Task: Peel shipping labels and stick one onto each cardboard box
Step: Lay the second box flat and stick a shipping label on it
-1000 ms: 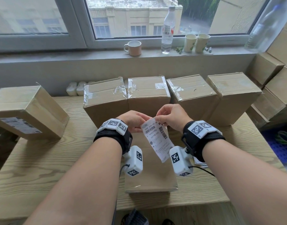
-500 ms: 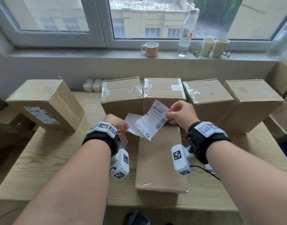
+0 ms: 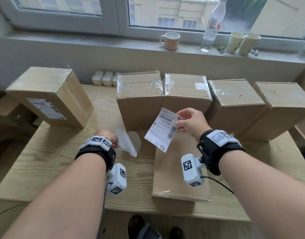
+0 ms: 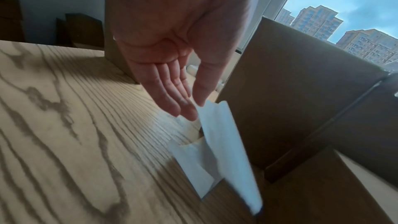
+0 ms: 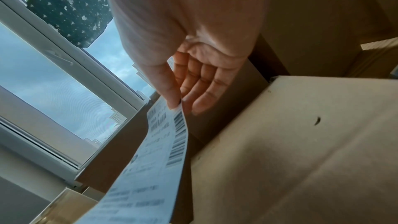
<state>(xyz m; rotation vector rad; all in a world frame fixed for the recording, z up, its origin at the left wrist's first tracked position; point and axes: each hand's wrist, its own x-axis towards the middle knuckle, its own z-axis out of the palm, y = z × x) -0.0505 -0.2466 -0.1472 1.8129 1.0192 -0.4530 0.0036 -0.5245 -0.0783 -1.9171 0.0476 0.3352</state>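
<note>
Pinching label by top corner, right hand fingers (long axis near-vertical, tilted).

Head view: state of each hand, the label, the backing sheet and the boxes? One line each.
right hand: pinches the shipping label
shipping label: peeled, in the air, on no box yet
left hand: pinches the backing sheet
backing sheet: blank, off the label
flat box: lies on the table, top bare
left box: label on its side
four rear boxes: taped shut

White barcoded shipping label held above flat cardboard box, 4 upright boxes behind
</note>
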